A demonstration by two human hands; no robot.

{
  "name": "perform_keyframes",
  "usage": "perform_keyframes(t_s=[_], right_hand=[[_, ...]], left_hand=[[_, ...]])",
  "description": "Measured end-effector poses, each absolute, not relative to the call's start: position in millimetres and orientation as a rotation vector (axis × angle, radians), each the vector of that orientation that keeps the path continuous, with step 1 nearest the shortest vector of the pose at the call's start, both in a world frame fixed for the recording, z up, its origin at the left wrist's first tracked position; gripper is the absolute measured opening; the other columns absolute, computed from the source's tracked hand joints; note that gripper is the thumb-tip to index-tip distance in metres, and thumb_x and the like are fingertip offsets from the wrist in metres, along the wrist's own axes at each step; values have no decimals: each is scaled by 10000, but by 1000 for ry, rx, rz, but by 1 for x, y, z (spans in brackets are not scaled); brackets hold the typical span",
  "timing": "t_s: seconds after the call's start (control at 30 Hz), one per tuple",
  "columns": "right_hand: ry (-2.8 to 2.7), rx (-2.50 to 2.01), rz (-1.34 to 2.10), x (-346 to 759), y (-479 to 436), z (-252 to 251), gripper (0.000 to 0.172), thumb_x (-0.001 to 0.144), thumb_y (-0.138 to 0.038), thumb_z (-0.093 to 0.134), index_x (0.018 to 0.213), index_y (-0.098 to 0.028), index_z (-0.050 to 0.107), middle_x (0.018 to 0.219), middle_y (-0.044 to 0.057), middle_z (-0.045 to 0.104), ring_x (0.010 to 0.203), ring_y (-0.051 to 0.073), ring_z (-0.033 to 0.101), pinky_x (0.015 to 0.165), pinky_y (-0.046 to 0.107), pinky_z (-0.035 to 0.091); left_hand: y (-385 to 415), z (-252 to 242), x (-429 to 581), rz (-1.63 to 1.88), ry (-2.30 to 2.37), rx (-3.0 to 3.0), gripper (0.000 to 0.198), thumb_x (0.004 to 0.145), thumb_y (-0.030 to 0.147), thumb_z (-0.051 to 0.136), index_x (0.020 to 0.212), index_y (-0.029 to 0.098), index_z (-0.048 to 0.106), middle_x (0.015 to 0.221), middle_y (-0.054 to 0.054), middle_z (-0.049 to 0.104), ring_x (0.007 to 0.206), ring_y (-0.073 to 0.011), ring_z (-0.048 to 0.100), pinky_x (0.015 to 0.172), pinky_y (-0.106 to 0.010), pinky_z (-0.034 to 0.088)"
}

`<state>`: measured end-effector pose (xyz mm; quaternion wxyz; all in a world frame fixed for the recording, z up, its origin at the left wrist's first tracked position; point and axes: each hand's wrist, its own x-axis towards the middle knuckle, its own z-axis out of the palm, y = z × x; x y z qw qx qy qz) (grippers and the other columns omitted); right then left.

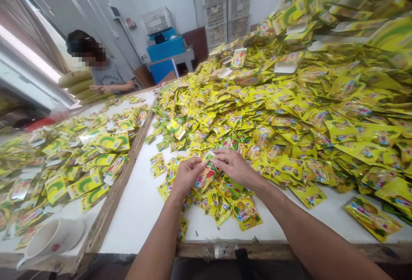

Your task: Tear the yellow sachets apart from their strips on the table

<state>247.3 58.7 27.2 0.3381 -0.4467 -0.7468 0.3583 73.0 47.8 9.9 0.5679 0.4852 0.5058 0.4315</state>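
Observation:
Between my hands is a small yellow carton [205, 178] with red fruit printed on its face and a white flap at its top end. My left hand [187, 176] grips its left side, thumb near the top. The fingers of my right hand [234, 167] are closed at the flap and upper right edge. Directly below lie yellow sachets [246, 213] with pineapple pictures, in a loose heap on the white tabletop [128, 224]. Part of the carton's lower end is hard to make out against them.
A tall pile of sachets and cartons [289, 112] rises ahead and to the right. Left of a wooden divider [111, 205] lie many yellow cartons [106, 143] and a white cup [54, 237]. Another person [112, 74] stands across the table, near stacked sacks [77, 78].

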Motion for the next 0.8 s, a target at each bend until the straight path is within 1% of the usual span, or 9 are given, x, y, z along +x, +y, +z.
perform_keyframes(t_s=[0.1,0.13,0.2,0.27,0.33,0.43,0.6,0.7,0.8], right_hand=[[-2039,-1107,1025,244,54,26,354,842,-445,468,682,-208,676,721,25,655,798,220,591,851,379,427],[-2022,-1110,1032,244,54,23,318,816,-460,496,764,-220,696,772,31,674,837,238,593,865,394,425],[-1959,-1135,1016,243,57,16,341,767,-502,533,891,-237,709,899,58,689,921,277,586,865,420,431],[-1862,-1217,879,243,63,9,422,673,-594,597,867,-241,721,948,90,676,954,316,573,854,454,434],[-1802,-1235,736,243,68,6,472,587,-670,627,774,-248,726,913,101,664,964,336,561,876,488,415],[-1780,-1236,686,248,72,5,500,570,-734,591,670,-260,717,876,100,649,940,331,574,865,498,422],[-1741,-1276,730,257,80,5,516,570,-759,554,575,-262,691,858,107,662,967,343,595,837,473,469],[-1837,-1215,906,254,79,6,447,618,-684,573,605,-255,696,860,107,691,974,338,611,819,444,501],[-1801,-1168,1158,249,74,10,446,639,-628,592,806,-229,701,841,114,709,859,311,659,757,421,534]], left_hand=[[46,11,76,1056,1202,1186,381,609,495,737,721,134,679,571,7,578,511,-92,458,512,-215,341],[46,13,77,1066,1209,1191,391,611,512,727,703,136,675,547,15,553,488,-81,421,492,-213,312],[46,17,81,1079,1207,1187,418,622,547,702,709,139,672,513,27,507,457,-68,355,468,-218,264],[48,20,84,1106,1192,1182,439,621,566,693,729,141,672,519,26,498,459,-68,336,473,-227,257],[49,23,85,1144,1185,1155,456,598,576,704,727,140,666,545,17,516,473,-73,347,490,-235,274],[48,25,84,1160,1159,1106,468,573,582,716,736,145,668,598,-6,563,502,-89,400,525,-247,324],[41,29,82,1055,1073,1282,469,563,445,776,962,210,698,893,-39,662,766,-178,557,725,-285,429],[37,27,85,1071,1080,1302,428,563,411,785,922,191,711,871,-35,670,818,-195,573,798,-298,427],[39,22,84,1068,1051,1280,379,581,371,778,903,180,716,863,-27,678,821,-191,588,799,-290,436]])
